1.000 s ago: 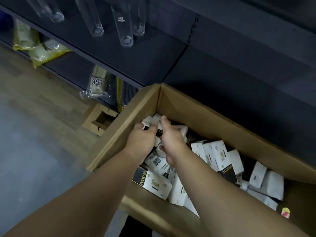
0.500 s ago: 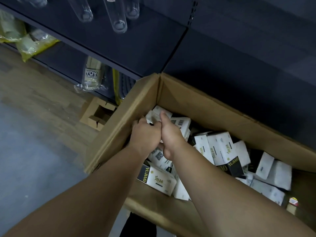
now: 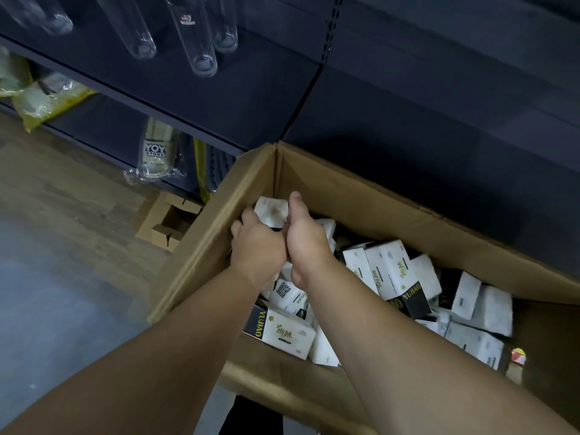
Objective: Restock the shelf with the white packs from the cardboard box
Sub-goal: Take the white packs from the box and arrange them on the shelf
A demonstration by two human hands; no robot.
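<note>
A large cardboard box stands in front of a dark shelf. Several white packs with black ends lie loose inside it. Both my hands are in the box's far left corner, side by side and touching. My left hand and my right hand together grip white packs that stick up between them, the right thumb lying along their side. How many packs they hold is hidden by the hands.
Clear glass tubes hang above the upper shelf board. Wrapped goods and yellow bags lie on the low shelf at left. A small open carton sits on the wooden floor beside the box.
My hands have closed together around the packs and lifted them slightly toward the box's corner. The camera has tipped a little, shifting the view.
</note>
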